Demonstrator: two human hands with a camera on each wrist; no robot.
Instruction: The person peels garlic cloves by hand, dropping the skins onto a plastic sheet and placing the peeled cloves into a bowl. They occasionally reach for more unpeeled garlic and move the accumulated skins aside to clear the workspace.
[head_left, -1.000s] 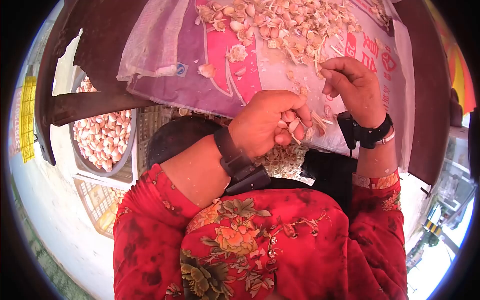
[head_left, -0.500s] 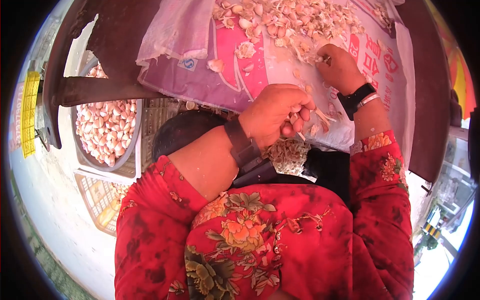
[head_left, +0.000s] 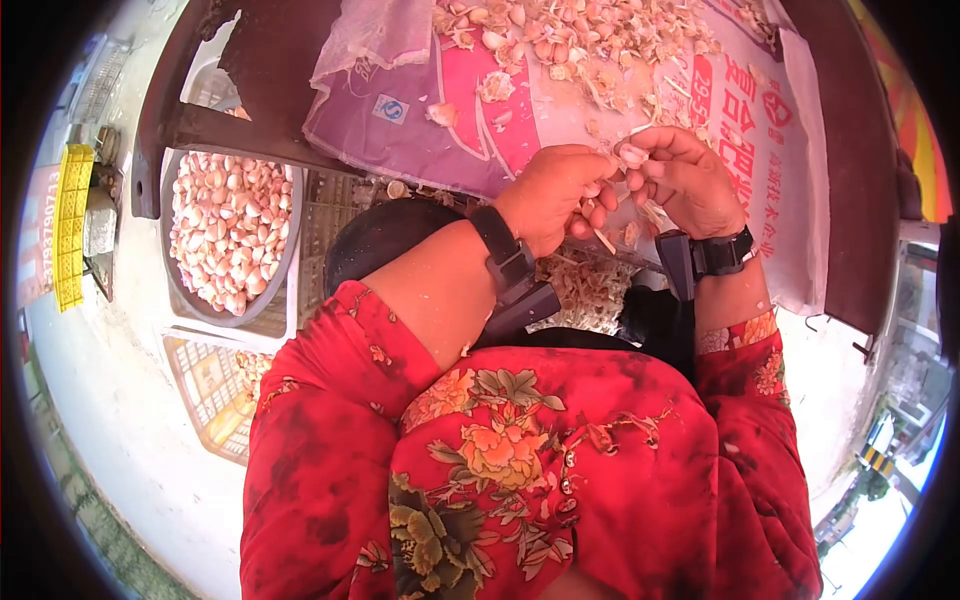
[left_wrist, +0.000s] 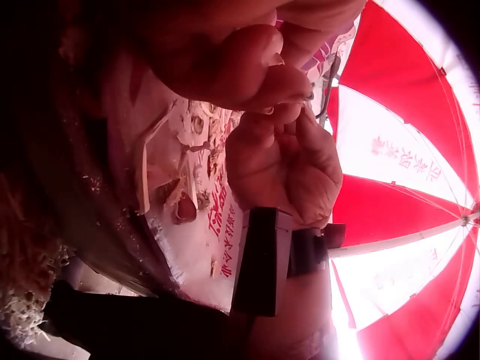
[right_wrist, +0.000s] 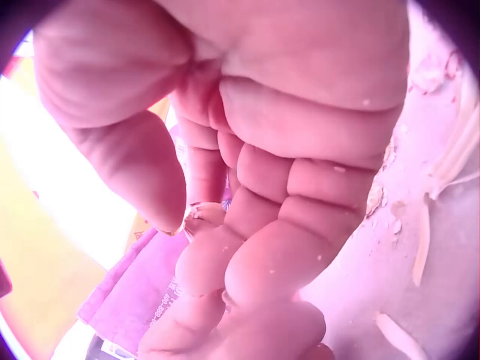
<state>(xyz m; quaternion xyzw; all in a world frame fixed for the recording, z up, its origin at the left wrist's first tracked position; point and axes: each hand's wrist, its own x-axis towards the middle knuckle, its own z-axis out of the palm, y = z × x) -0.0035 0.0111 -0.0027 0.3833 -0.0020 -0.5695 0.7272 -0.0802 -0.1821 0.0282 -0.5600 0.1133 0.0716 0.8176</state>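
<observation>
In the centre of the head view, several garlic cloves (head_left: 592, 198) are held in the curled fingers of the left hand (head_left: 548, 200), with a thin pale stalk (head_left: 604, 241) jutting out below them. Just to the right, the right hand (head_left: 700, 188) is bent inward, and its fingertips are set against those of the left. In the right wrist view, a small garlic piece (right_wrist: 204, 217) is pinched between the right thumb and a finger; whether it is a whole clove cannot be told.

Beneath the hands, a printed sack (head_left: 400, 150) is spread, its red lettering seen at the right. Across its top, a heap of garlic (head_left: 575, 40) is piled, with a loose bulb (head_left: 496, 87) lying just below. Dry peelings (head_left: 585, 290) are seen under the hands, near the centre.

At the left of the frame, a grey basin (head_left: 297, 235) is filled with loose cloves (head_left: 228, 230), and a yellowish crate (head_left: 195, 385) is placed below it. A red-and-white umbrella (left_wrist: 397, 142) is shown along the right of the left wrist view.
</observation>
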